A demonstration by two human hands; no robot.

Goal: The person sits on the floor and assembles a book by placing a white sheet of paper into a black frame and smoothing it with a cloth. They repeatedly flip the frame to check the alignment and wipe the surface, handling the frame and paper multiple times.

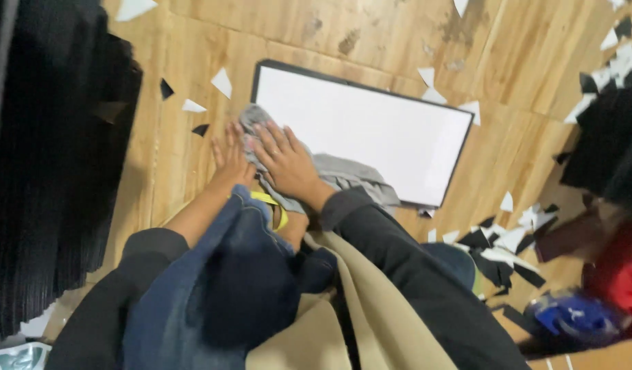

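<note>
Right hand [286, 166] lying flat, fingers spread, pressing grey cloth [330, 171] onto corner of white board [371, 133]. Left hand [228, 157] resting open on wooden floor [186, 164] just beside, gripping nothing. Paper scraps [501, 240] lying scattered around; black stack [49, 157] standing left of fingers.

Counts on the wooden floor

One white board [371, 133] with a dark frame, one grey cloth [333, 171], two hands, a left hand [228, 156] and a right hand [285, 163], one blue object [576, 316], and many black and white paper scraps [497, 243], too scattered to count exactly.
</note>
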